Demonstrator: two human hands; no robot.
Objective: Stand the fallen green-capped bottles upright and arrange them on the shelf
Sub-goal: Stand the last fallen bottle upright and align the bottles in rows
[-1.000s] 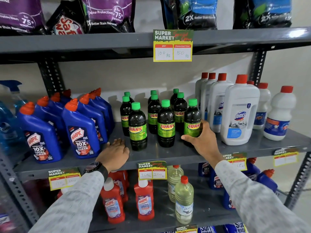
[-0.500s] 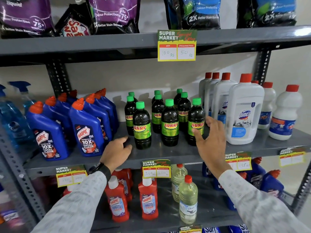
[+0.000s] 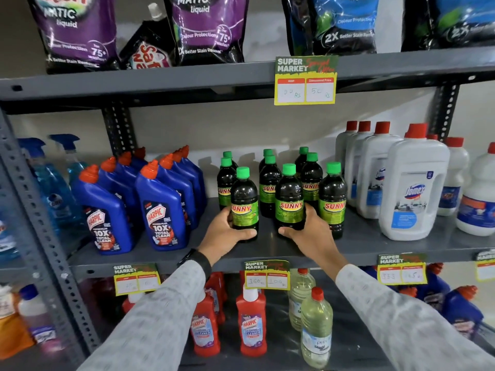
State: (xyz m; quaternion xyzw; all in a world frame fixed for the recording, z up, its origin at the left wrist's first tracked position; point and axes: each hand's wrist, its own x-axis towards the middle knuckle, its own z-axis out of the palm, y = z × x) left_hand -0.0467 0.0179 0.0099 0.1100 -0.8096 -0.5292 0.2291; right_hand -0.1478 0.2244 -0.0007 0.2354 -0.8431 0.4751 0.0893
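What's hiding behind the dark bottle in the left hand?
Behind the dark green-capped bottle in the left hand, two more green-capped bottles stand in a row. Their lower parts are covered.

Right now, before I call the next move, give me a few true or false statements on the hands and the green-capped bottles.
1. The left hand grips a front green-capped bottle. True.
2. The right hand rests flat on the shelf, holding nothing. False: it wraps the middle front bottle.
3. One green-capped bottle lies on its side. False: all in view stand upright.
4. The green-capped bottles stand between the blue bottles and the white bottles. True.
5. The held bottles are lifted clear of the shelf. False: both seem to stand on it.
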